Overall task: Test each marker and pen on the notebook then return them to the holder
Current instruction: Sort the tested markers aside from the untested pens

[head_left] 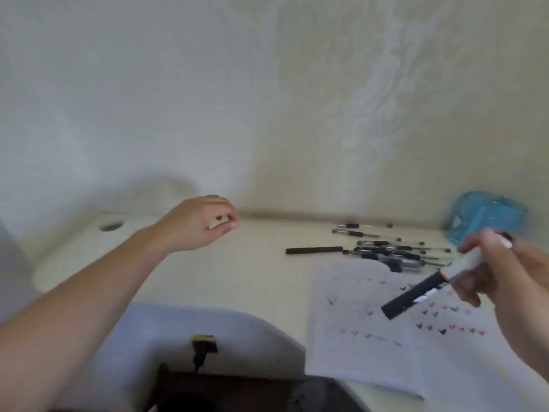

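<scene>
A dark object (246, 394) fills the bottom edge closest to the camera, too blurred to identify, with a small yellow-and-black plug (203, 347) just above it. To the left, the left hand (196, 224) is raised over the pale bench (252, 263); its fingers (230, 226) are loosely curled, thumb and forefinger tips nearly meeting, and hold nothing. Further right, a black capped marker (314, 250) lies flat on the bench, and beside it a loose pile of pens (392, 252) lies at the far edge of the open notebook (371, 328), whose page carries rows of small red and dark test marks. Above the page, the right hand (505, 281) grips a marker (427, 285) by its white barrel, fingers wrapped round it, the black capped end pointing down and left, clear of the paper. Behind that hand, a blue holder (484, 218) stands at the wall.
</scene>
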Demonstrator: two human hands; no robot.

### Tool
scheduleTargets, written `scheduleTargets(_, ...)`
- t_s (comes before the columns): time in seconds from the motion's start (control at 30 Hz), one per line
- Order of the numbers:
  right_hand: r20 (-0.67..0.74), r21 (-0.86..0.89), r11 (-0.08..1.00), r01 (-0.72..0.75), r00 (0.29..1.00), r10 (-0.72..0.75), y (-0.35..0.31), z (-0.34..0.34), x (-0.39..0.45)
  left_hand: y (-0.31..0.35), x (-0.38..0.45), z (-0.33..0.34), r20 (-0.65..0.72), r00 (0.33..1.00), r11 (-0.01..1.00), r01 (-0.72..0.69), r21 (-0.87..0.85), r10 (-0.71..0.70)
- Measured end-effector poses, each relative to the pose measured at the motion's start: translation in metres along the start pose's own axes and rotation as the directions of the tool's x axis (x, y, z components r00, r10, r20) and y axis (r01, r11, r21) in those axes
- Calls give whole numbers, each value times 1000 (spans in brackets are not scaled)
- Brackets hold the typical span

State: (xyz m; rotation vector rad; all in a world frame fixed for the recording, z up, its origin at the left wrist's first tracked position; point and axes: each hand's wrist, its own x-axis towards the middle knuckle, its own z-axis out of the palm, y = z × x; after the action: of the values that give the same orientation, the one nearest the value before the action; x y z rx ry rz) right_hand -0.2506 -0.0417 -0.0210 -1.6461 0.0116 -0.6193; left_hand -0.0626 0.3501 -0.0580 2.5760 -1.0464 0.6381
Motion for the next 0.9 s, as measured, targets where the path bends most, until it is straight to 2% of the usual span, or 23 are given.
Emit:
scheduleTargets(0.07, 76, 25, 1000, -13, 997, 12, -4, 47, -4, -27, -57, -23, -22, 984, 984, 179, -9, -179)
scheduleTargets(0.17, 266, 38, 999, -30, 964, 19, -10, 126, -25, -49, -143, -50, -81, 937, 941, 338, -30, -339)
scheduleTargets(0.23, 391, -15, 1000, -9, 920, 15, -10, 168, -40, -46, -185, -60, -97, 917, 922, 385, -48, -388)
scheduleTargets(0.37, 617, -213, 974, 75, 783, 74, 8, 245, -90, -35, -258, -77, -51, 904, 906, 423, -30, -424)
scheduleTargets(0.47, 708, -378, 909, 178, 688, 160, 37, 282, -120, -29, -288, -88, -33, 889, 890, 456, 3, -456)
scheduleTargets(0.57, 732, -461, 872, 165, 626, 269, 61, 299, -133, -27, -299, -97, -60, 886, 887, 461, 11, -460)
scheduleTargets(0.67, 723, -483, 857, 181, 633, 275, 64, 300, -134, -25, -298, -104, -93, 889, 892, 451, 8, -448)
scheduleTargets(0.8, 715, -422, 884, 200, 673, 189, 35, 288, -125, -21, -278, -106, -139, 898, 908, 418, -34, -418)
scheduleTargets(0.9, 667, -310, 944, 113, 733, 131, 7, 264, -111, -13, -244, -97, -195, 903, 923, 366, -117, -383)
